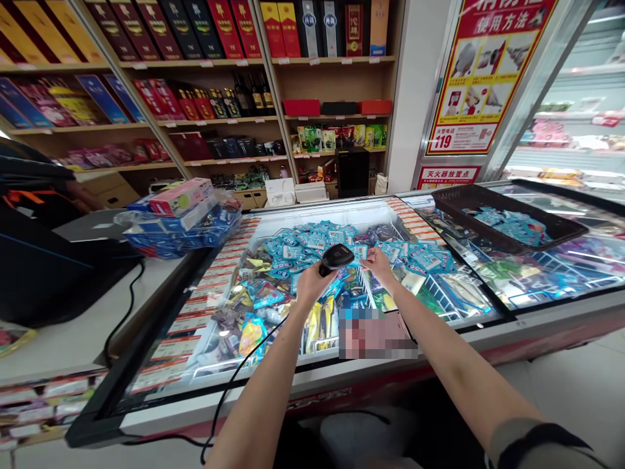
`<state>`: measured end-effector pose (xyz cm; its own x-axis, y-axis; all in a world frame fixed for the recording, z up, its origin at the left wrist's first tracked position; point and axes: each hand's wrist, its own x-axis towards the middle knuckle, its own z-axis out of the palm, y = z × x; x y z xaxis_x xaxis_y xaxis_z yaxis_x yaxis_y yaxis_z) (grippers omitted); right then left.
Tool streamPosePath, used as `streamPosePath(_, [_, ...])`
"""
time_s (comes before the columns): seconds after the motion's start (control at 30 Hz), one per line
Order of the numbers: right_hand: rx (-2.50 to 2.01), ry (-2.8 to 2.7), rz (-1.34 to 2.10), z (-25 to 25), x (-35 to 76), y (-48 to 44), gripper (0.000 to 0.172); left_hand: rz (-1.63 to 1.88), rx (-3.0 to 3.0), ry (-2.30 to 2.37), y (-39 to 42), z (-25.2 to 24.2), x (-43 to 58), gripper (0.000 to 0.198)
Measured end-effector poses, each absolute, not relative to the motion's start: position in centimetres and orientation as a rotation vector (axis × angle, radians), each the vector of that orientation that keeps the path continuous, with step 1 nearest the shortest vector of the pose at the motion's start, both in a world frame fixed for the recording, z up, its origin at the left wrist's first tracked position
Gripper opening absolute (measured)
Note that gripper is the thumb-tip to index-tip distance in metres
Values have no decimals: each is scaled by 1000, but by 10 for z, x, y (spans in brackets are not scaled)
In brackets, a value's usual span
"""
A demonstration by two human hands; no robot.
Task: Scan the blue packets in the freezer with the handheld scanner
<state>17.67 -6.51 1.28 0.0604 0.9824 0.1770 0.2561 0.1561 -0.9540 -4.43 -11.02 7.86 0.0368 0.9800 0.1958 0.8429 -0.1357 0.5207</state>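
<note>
Left hand (314, 285) grasping a black, corded handheld scanner (338, 256); right hand (379, 268) pinching a small light-blue printed packet (360, 253) just beside it, above similar light-blue packets (317, 240) heaped on a glass-topped freezer (170, 412).

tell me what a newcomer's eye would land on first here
Probably the spread of bright blue packets on the glass-topped case, at the centre of the view. Just in front of it, the left hand holds a corded black scanner near a small blue packet in the right hand's fingers. Next might come the red-and-yellow poster at upper right.
</note>
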Motion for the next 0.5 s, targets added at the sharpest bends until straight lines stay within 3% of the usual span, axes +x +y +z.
streamPosePath(0.5, [-1322,-1403,827,6,177,-61,40,627,2124,1867,-109,78,-43,52])
